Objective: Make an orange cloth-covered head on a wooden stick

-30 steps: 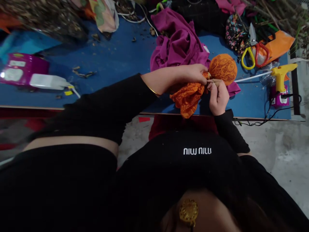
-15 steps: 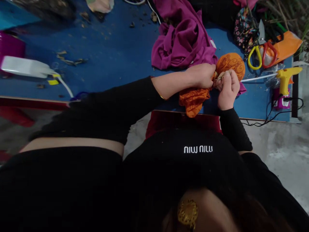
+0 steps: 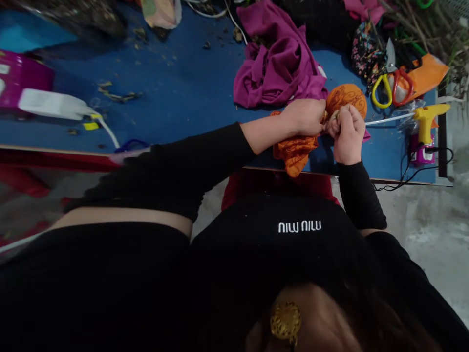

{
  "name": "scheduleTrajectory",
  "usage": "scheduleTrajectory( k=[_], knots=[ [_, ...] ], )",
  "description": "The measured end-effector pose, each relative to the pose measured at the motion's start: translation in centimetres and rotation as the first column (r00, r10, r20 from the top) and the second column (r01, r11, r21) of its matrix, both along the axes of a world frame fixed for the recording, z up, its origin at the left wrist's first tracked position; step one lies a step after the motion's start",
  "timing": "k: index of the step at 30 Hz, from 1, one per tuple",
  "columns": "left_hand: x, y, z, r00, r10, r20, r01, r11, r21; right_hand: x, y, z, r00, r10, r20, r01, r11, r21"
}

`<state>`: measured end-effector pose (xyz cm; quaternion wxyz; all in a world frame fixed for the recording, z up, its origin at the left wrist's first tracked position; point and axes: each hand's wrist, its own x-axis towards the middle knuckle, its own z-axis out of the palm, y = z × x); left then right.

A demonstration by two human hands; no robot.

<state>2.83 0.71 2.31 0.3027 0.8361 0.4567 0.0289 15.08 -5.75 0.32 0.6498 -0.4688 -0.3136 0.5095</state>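
Note:
An orange patterned cloth is wrapped over a ball (image 3: 346,97) on the blue table (image 3: 176,98). The loose end of the orange cloth (image 3: 295,151) hangs over the table's near edge. My left hand (image 3: 306,116) is closed around the gathered neck of the cloth, just left of the ball. My right hand (image 3: 348,132) pinches at the same neck from the right, fingers closed on a thin pale strand that is too small to name. Both hands touch the cloth and almost touch each other.
A crumpled magenta cloth (image 3: 280,63) lies behind the hands. Yellow and red scissors (image 3: 392,87) and an orange sheet lie at the back right. A yellow glue gun (image 3: 427,120) with a cable stands at the right. A white and purple device (image 3: 40,98) sits at the left.
My right hand has risen from below the cloth's neck to the ball's side and closed tighter on it. My left hand stays clamped on the neck. The view has shifted slightly.

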Motion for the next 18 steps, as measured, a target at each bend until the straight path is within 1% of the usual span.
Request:
scheduleTrajectory(
  k=[2, 4, 8, 11, 14, 16, 18],
  knots=[
    [0.2, 0.3, -0.1, 0.998, 0.027, -0.058, -0.024, 0.999, 0.046, 0.3, -0.9, 0.2, 0.998, -0.002, -0.058, 0.001, 1.0, -0.022],
    [0.2, 0.2, 0.0, 0.997, 0.025, -0.073, -0.018, 0.995, 0.1, 0.6, -1.9, 0.6, 0.997, 0.014, -0.072, -0.017, 0.999, -0.039],
    [-0.3, -0.6, 0.3, 0.999, 0.033, -0.014, -0.03, 0.982, 0.185, 1.3, -2.9, 1.4, 0.998, 0.051, 0.026, -0.048, 0.996, -0.08],
    [-0.9, -1.2, 0.5, 0.994, 0.014, 0.105, -0.038, 0.973, 0.226, 2.0, -2.1, 2.0, 0.989, 0.066, 0.133, -0.058, 0.996, -0.067],
    [-1.3, -1.3, 0.7, 0.987, -0.024, 0.158, -0.019, 0.963, 0.268, 2.9, -0.5, 2.2, 0.981, 0.063, 0.184, -0.06, 0.998, -0.026],
    [-1.5, -1.2, 0.9, 0.983, -0.047, 0.175, 0.001, 0.967, 0.254, 3.4, 0.2, 2.1, 0.982, 0.063, 0.176, -0.063, 0.998, -0.01],
    [-1.6, -1.0, 1.0, 0.981, -0.029, 0.193, -0.01, 0.98, 0.199, 3.6, 0.5, 1.9, 0.986, 0.066, 0.151, -0.066, 0.998, -0.006]
  ],
)
